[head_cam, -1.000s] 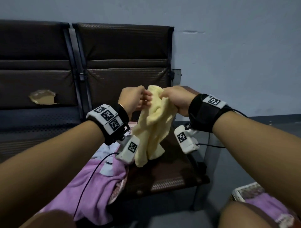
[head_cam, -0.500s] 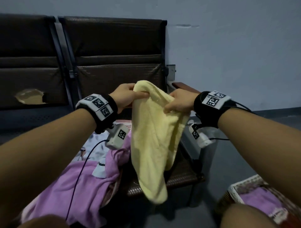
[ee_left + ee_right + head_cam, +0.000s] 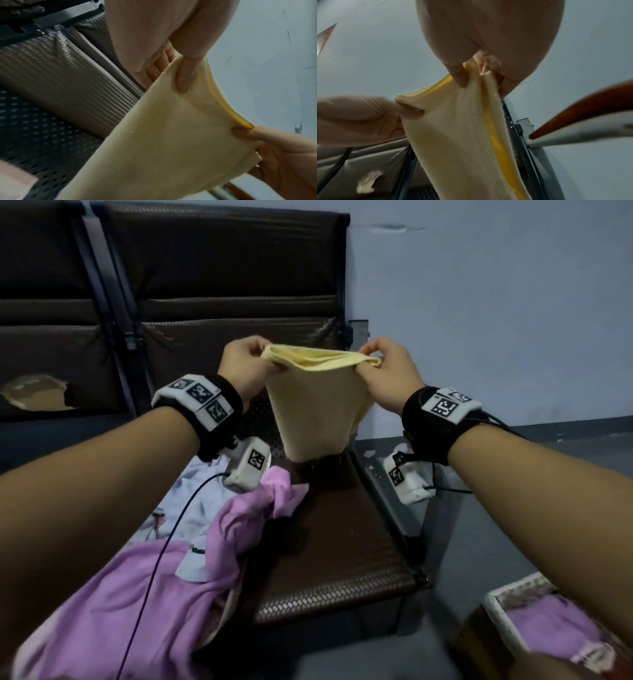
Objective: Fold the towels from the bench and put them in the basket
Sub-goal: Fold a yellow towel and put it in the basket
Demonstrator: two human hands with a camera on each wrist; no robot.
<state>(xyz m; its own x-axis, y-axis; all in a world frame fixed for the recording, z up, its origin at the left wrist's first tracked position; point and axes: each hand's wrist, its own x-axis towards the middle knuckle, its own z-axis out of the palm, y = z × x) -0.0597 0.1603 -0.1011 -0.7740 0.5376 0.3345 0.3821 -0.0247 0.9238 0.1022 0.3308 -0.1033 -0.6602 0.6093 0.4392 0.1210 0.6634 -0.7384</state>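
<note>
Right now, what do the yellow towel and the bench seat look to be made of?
Yellow towel: soft terry-like cloth, matte, nap visible in the wrist views; it drapes limp. Bench seat: dark brown woven-pattern covering with slight sheen, probably synthetic leather; can't confirm.

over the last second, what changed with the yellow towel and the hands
The left hand and right hand moved apart, stretching the bunched yellow towel into a flat doubled panel that hangs above the bench seat. Both kept pinching its top corners. The purple towel on the bench and the basket stayed put.
</note>
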